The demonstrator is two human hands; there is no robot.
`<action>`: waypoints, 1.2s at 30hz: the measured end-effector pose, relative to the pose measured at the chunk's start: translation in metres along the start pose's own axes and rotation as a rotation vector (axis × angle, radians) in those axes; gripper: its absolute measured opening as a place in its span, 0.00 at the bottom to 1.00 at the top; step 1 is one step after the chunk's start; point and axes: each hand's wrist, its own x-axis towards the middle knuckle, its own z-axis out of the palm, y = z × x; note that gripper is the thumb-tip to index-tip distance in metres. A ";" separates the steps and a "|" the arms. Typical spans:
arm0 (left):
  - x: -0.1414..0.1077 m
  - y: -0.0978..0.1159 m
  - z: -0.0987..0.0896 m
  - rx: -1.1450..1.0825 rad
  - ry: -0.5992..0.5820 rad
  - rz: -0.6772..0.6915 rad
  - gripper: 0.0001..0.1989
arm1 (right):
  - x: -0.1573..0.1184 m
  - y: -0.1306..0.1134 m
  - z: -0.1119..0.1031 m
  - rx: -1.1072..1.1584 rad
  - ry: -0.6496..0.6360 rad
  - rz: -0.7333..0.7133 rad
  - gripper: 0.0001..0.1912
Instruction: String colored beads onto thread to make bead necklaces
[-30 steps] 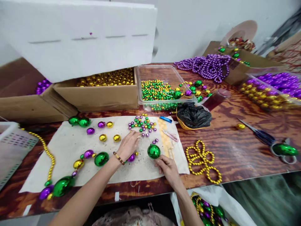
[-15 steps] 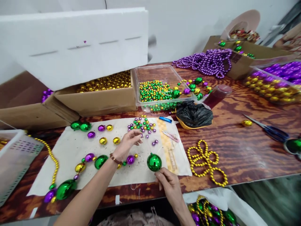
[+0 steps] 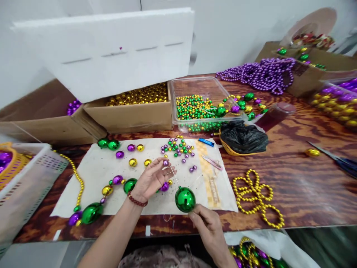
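Observation:
Between the thumb and fingers of my left hand (image 3: 153, 178) is a small purple bead (image 3: 166, 163). A pale string runs from it down to a large shiny green ball (image 3: 185, 199). My right hand (image 3: 205, 225) pinches at the lower right of that ball, its fingertips partly hidden. Both hands are over a white cloth (image 3: 92, 175). Behind my left wrist, a strand of purple, gold and green balls lies across the cloth, with another large green ball (image 3: 92, 213) at its left end. Small loose beads (image 3: 178, 147) are scattered beyond my left fingers.
Gold bead strings (image 3: 252, 195) lie right of the cloth, near scissors (image 3: 334, 158). A blue-handled object (image 3: 206, 142) and snips (image 3: 212, 162) rest on the cloth. Behind stand a clear bead tray (image 3: 200, 121), a cardboard box (image 3: 128, 117) and a black-bagged basket (image 3: 242, 137). A white basket (image 3: 41, 178) is left.
My left hand has turned palm-up and now shows a purple bead in its fingers, the string drawn taut to the green ball. The whole view has shifted, with things appearing farther right.

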 end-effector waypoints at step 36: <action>0.017 -0.055 0.055 0.743 -0.216 0.044 0.11 | 0.065 -0.003 -0.040 0.307 0.225 0.200 0.13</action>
